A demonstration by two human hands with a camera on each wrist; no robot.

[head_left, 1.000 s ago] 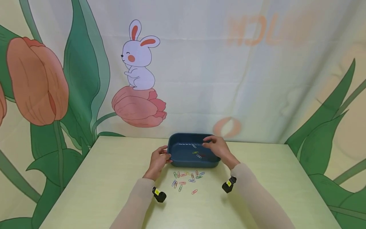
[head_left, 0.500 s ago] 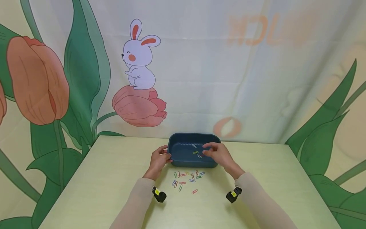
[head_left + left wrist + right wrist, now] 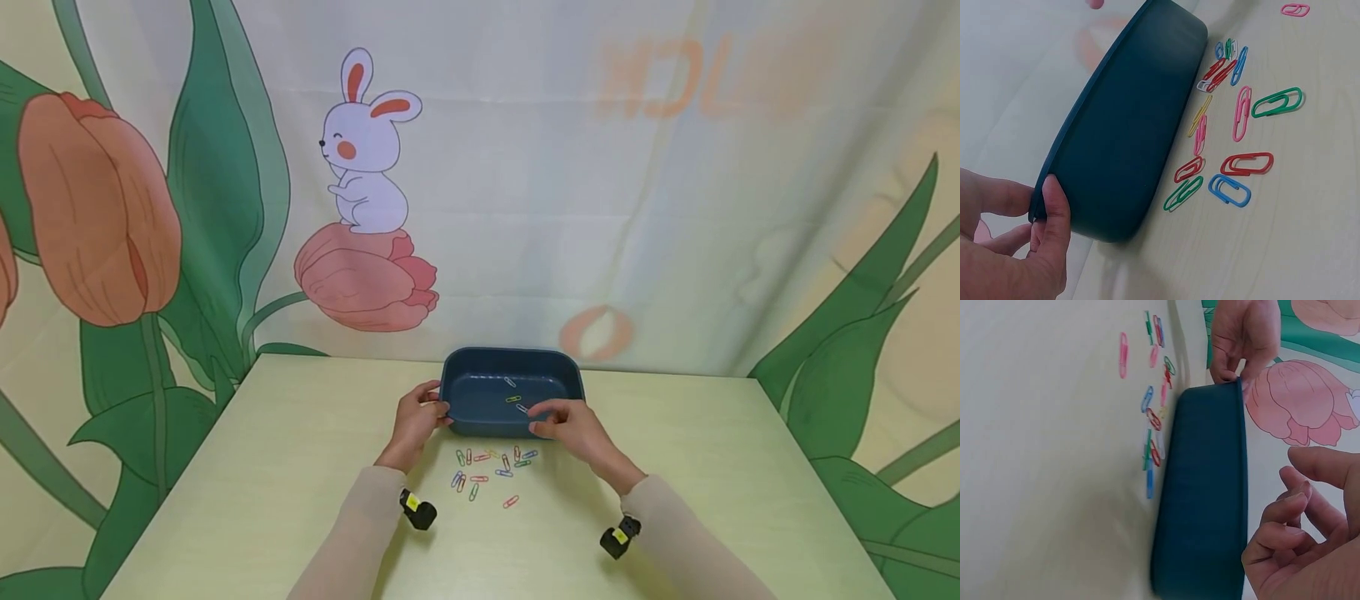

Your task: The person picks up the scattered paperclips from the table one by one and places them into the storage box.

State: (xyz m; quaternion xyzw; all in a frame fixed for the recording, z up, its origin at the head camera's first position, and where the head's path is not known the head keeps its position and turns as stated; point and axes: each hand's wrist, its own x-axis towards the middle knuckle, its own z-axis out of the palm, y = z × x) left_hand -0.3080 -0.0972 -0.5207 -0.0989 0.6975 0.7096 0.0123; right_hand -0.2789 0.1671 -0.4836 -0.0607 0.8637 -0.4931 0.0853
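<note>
Fingers on the left hand (image 3: 412, 421) are pinching the left end of the dark blue tray (image 3: 476, 402), thumb on the outside of the wall. Right hand (image 3: 577, 429) is loosely bent and gripping nothing I can see, right by the tray's near right edge; can't tell if it's touching. Tray sits a bit below the middle of the frame, with a yellow clip (image 3: 513, 399) and two pale ones inside. Just below it, a bunch of colored clips is scattered on the table (image 3: 300, 517), with a pink clip (image 3: 511, 502) lowest. Both wrists wear black cams (image 3: 425, 517) with yellow labels, too small to read. Curtain behind (image 3: 510, 183) has a rabbit print, plus blurry orange lettering (image 3: 660, 79) upper right, maybe a "C" in there.
</note>
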